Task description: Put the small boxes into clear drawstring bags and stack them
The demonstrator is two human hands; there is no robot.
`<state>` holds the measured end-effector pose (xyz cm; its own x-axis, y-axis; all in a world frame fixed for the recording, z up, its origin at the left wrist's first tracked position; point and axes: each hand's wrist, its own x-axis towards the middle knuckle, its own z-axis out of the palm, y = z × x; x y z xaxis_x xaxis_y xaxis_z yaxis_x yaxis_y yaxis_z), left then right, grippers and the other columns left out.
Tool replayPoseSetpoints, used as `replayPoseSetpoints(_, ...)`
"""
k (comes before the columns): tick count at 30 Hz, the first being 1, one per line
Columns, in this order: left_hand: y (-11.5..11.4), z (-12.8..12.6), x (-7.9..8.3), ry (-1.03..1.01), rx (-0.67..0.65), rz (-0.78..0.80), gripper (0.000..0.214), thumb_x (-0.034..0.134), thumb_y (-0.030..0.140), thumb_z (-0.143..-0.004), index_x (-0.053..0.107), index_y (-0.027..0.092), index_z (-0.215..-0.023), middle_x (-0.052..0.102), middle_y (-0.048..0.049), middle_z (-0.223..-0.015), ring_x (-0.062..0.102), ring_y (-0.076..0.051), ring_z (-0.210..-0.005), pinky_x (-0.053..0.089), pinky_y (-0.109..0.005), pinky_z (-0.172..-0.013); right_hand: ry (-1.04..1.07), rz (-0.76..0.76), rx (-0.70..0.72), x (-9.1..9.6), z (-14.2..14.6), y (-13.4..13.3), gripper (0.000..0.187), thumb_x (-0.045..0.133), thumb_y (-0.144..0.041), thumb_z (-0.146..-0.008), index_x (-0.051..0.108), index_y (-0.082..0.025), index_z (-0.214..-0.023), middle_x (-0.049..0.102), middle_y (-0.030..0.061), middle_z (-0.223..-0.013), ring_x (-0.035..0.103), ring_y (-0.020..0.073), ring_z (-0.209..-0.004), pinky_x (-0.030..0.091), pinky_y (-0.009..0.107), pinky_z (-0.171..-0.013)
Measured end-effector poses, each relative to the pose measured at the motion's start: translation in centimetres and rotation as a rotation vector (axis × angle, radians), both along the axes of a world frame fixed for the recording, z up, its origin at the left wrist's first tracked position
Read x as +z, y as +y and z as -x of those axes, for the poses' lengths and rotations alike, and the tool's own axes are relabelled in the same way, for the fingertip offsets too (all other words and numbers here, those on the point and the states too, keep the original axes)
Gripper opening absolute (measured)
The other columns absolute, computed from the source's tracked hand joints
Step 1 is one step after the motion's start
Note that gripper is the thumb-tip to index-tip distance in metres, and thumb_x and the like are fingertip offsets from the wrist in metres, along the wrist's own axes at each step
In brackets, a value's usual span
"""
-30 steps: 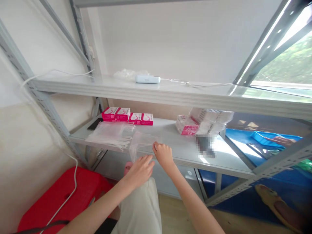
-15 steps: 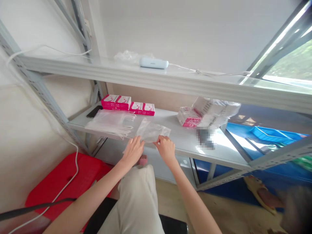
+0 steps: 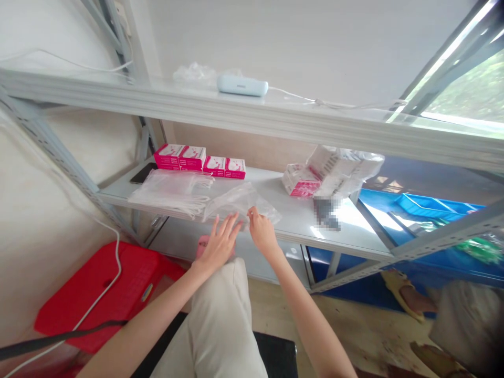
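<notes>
A clear plastic bag lies at the front edge of the middle shelf, partly lifted. My right hand pinches its near side, fingers closed. My left hand is just in front of the bag with its fingers spread, holding nothing. Left of it rests a stack of flat clear bags. Behind that stack, several pink and white boxes stand in a row, some stacked. At the right on the same shelf sits a plastic-wrapped pink box, beside a crumpled printed plastic package.
A dark phone lies at the shelf's left end. The upper shelf edge runs above my hands, bearing a pale blue device with a cable. A red plastic bin stands lower left. Blue trays and another person's foot appear at right.
My left hand has come off the bag's edge and its fingers have spread. The right hand keeps its pinch, and the bag has spread and shifted its folds. The view has tilted slightly.
</notes>
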<state>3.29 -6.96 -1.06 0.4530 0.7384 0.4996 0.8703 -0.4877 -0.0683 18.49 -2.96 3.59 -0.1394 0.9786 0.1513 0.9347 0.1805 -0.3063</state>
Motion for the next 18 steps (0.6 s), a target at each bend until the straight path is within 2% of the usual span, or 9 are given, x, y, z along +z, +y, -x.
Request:
replayPoseSetpoints(3, 0.0, -0.5, -0.7, -0.006, -0.123, 0.003, 0.053, 0.034, 0.005, -0.086, 0.039, 0.009, -0.139, 0.039, -0.0145, -0.147, 0.034, -0.025, -0.137, 0.027, -0.045, -0.113, 0.001, -0.008, 0.013, 0.2, 0.4, -0.3, 0.027, 0.032, -0.019, -0.097, 0.049, -0.018, -0.117, 0.069, 0.0073, -0.083, 0.067, 0.0223, -0.078, 0.034, 0.025, -0.061)
replayPoseSetpoints(6, 1.1, -0.6, -0.9, -0.102, -0.066, 0.028, 0.056, 0.032, 0.0, -0.083, 0.038, 0.008, -0.137, 0.04, -0.016, -0.146, 0.036, -0.024, -0.135, 0.033, -0.041, -0.108, 0.001, -0.044, 0.002, 0.4, 0.3, -0.4, 0.028, 0.03, -0.025, -0.099, 0.052, -0.021, -0.115, 0.069, 0.0056, -0.079, 0.066, 0.021, -0.074, 0.033, 0.025, -0.059)
replayPoseSetpoints(8, 2.0, -0.4, -0.4, -0.13, -0.028, 0.073, 0.057, 0.033, -0.001, -0.081, 0.037, 0.008, -0.137, 0.044, -0.017, -0.141, 0.044, -0.024, -0.128, 0.037, -0.041, -0.102, 0.002, -0.064, 0.005, 0.5, 0.1, -0.4, 0.027, 0.031, -0.031, -0.1, 0.054, -0.023, -0.112, 0.069, 0.0038, -0.078, 0.065, 0.0196, -0.072, 0.033, 0.025, -0.059)
replayPoseSetpoints(12, 2.5, 0.2, 0.5, -0.065, 0.01, 0.139, 0.056, 0.036, 0.002, -0.083, 0.038, 0.01, -0.139, 0.063, -0.0161, -0.113, 0.058, -0.026, -0.101, 0.042, -0.04, -0.086, 0.029, -0.119, -0.017, 0.6, -0.7, -0.3, 0.026, 0.033, -0.034, -0.1, 0.055, -0.024, -0.109, 0.069, 0.0025, -0.081, 0.063, 0.0168, -0.07, 0.031, 0.023, -0.059)
replayPoseSetpoints(15, 2.1, 0.3, 0.2, -0.054, -0.015, 0.112, 0.054, 0.034, 0.005, -0.087, 0.038, 0.015, -0.14, 0.066, -0.0117, -0.097, 0.06, -0.025, -0.09, 0.044, -0.037, -0.08, 0.072, -0.225, -0.076, 0.4, -1.2, -0.4, 0.027, 0.03, -0.03, -0.1, 0.055, -0.021, -0.106, 0.068, 0.0042, -0.085, 0.061, 0.017, -0.073, 0.031, 0.024, -0.061)
replayPoseSetpoints(18, 1.9, -0.2, -0.9, -0.123, -0.055, 0.137, 0.053, 0.033, 0.005, -0.087, 0.041, 0.017, -0.138, 0.064, -0.0104, -0.097, 0.06, -0.023, -0.089, 0.044, -0.036, -0.084, 0.133, -0.401, -0.094, 0.2, -1.7, -0.4, 0.029, 0.027, -0.024, -0.099, 0.055, -0.018, -0.099, 0.066, 0.0085, -0.094, 0.058, 0.0198, -0.087, 0.034, 0.027, -0.071)
